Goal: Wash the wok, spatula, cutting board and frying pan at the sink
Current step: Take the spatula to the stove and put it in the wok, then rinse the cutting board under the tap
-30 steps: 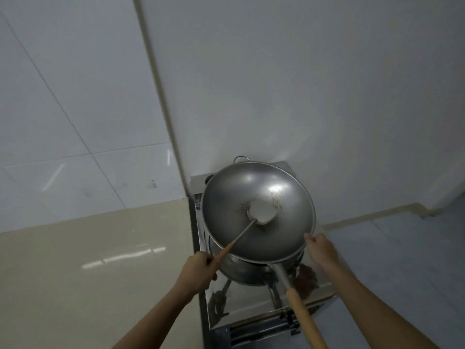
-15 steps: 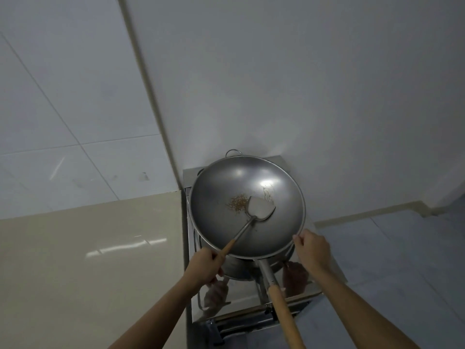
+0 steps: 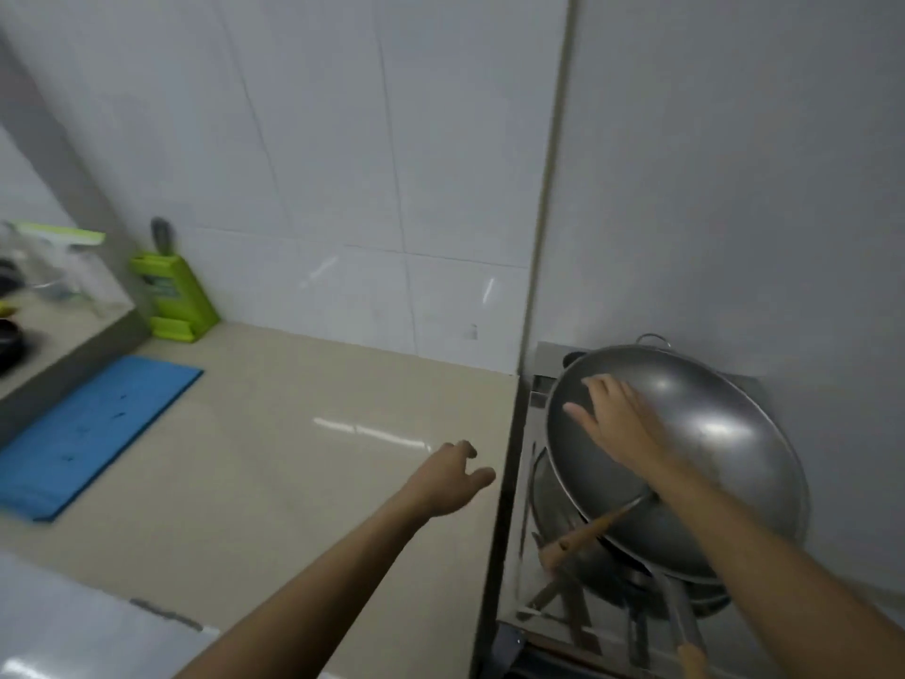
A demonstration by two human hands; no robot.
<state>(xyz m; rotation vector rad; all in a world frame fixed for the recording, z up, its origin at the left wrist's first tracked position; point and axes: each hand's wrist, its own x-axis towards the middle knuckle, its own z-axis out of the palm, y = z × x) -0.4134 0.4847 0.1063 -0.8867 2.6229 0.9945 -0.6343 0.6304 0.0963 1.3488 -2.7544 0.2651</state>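
Note:
The steel wok sits tilted on the stove at the right, its long handle pointing toward me. The spatula lies in it; only its wooden handle shows, sticking out over the near rim below my right forearm. My right hand reaches over the wok's left side with fingers spread, holding nothing. My left hand hovers empty over the counter, left of the stove, fingers loosely curled. A blue cutting board lies flat on the counter at the far left.
A beige counter runs from the stove to the left wall. A green knife block stands in the back corner. A raised ledge at the left carries blurred dark and clear items. Another metal vessel sits under the wok.
My left hand has let go of the spatula handle and moved left over the counter. My right hand left the wok's near rim and reaches across it. The view swung left.

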